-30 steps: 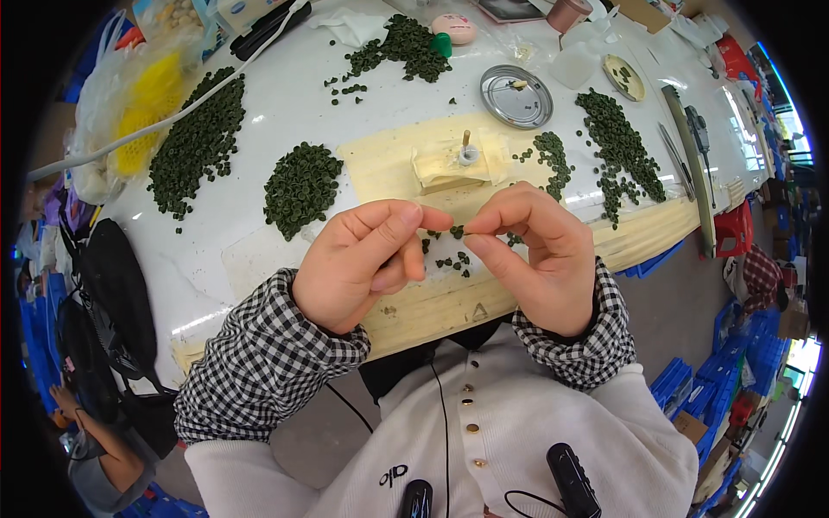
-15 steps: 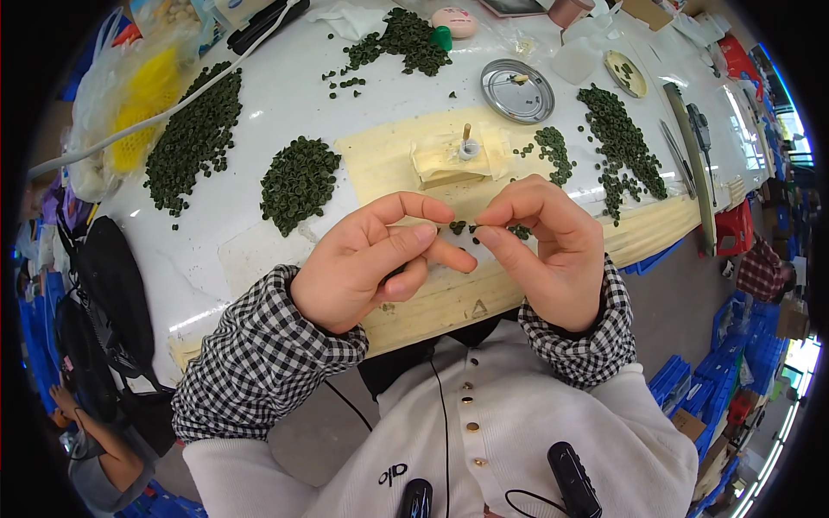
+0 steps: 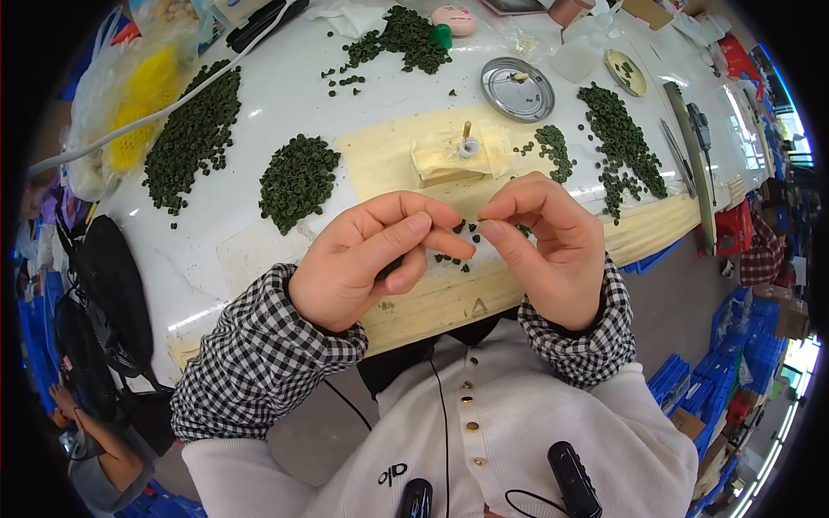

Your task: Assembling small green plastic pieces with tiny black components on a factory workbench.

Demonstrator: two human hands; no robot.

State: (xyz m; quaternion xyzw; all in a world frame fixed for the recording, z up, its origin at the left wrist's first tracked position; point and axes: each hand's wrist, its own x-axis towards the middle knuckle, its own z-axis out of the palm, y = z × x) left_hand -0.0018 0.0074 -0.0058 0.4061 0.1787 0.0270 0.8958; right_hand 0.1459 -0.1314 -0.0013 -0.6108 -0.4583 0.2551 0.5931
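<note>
Head view: curled hands (image 3: 557, 250), whether pinching I cannot tell, hover near rounded green pieces (image 3: 476, 238).

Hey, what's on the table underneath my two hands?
Small dark green pieces show in the gap between your left hand and right hand. Anything directly beneath either one is covered, so I can't tell.

Black lettering (image 3: 393, 474) on cardigan (image 3: 522, 406) — triangle (image 3: 477, 306) on table (image 3: 281, 104)
</note>
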